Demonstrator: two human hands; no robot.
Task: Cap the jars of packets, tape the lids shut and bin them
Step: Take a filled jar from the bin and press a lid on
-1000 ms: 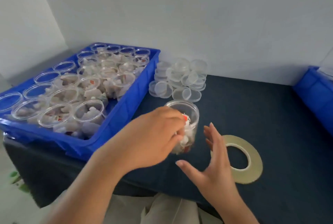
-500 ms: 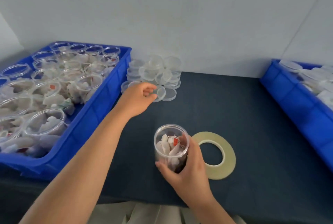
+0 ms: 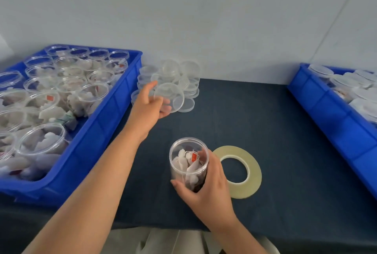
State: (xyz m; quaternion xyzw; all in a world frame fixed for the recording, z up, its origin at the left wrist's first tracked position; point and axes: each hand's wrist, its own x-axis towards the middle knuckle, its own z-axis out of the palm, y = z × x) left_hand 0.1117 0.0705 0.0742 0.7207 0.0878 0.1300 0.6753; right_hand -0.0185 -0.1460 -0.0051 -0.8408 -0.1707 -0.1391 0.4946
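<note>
An open clear jar (image 3: pixel 188 164) with white packets and a red tag stands on the dark table near the front, and my right hand (image 3: pixel 208 188) grips it from the right side. My left hand (image 3: pixel 150 103) holds a clear round lid (image 3: pixel 169 97), tilted, just in front of the pile of clear lids (image 3: pixel 183 78) by the wall. A flat roll of clear tape (image 3: pixel 238 172) lies right beside the jar, to its right.
A blue crate (image 3: pixel 98 131) at the left holds several open jars of packets. Another blue crate (image 3: pixel 330 117) at the right edge holds capped jars. The dark table mat (image 3: pixel 255 114) runs between them up to the grey wall.
My left hand left the jar, reached back to the lid pile and lifted one lid off it. My right hand closed round the jar, which stays in place.
</note>
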